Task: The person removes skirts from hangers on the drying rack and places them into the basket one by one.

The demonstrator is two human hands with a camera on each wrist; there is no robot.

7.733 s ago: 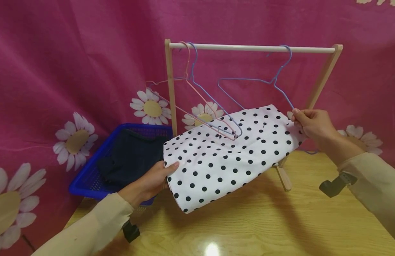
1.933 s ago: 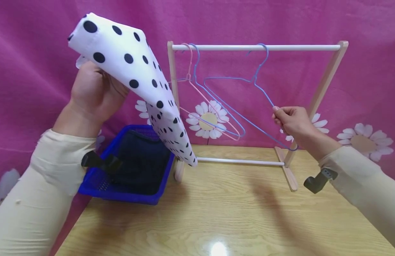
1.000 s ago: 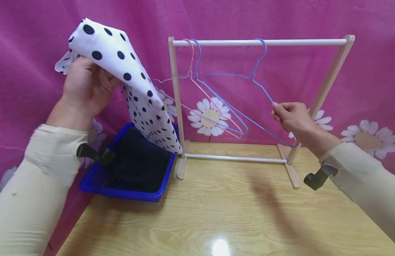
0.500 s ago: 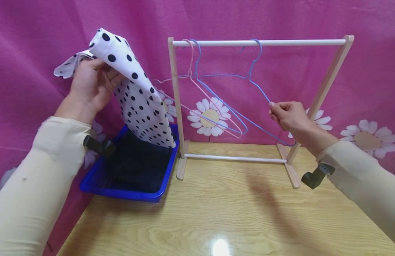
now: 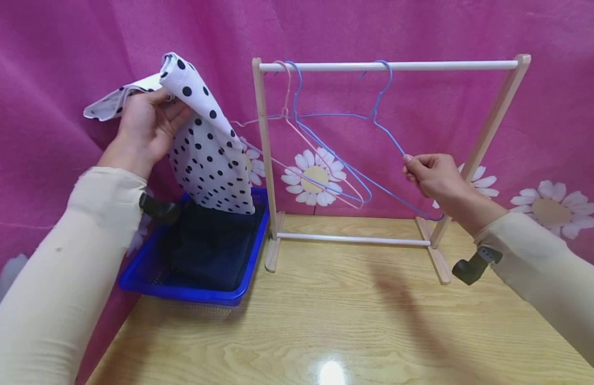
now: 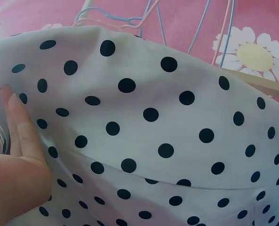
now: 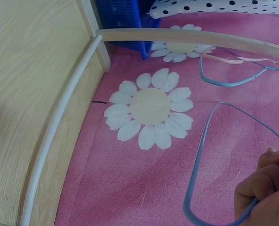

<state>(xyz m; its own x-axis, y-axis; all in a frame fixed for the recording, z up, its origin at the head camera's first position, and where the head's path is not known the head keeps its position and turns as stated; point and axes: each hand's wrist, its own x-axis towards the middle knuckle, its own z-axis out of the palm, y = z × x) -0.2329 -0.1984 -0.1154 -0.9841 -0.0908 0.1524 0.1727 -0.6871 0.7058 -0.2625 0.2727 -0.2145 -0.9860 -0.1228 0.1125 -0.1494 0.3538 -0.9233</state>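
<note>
My left hand (image 5: 150, 120) holds up a white cloth with black polka dots (image 5: 212, 166), its thumb pressing the folded top edge. The cloth hangs in a folded sheet, its lower end overlapping the dark cloth (image 5: 205, 251) in the basket. In the left wrist view, the spotted fabric (image 6: 149, 136) fills most of the picture, the hand at its left side. My right hand (image 5: 434, 174) pinches the sloping arm of a blue wire hanger (image 5: 390, 136). That hanger's hook stays over the rack's rail, and its loop shows bare in the right wrist view.
A wooden rack with a white top rail (image 5: 446, 66) stands on the wooden table (image 5: 335, 315). A pink hanger (image 5: 304, 140) and another blue hanger hang at its left end. The blue basket (image 5: 191, 291) sits left of the rack, against the pink flowered curtain (image 5: 56, 107).
Earlier the spotted cloth stretched in front of the hangers between both hands; now it hangs from my left hand only. Lately that hand moved right and slightly down, and the held hanger slid left.
</note>
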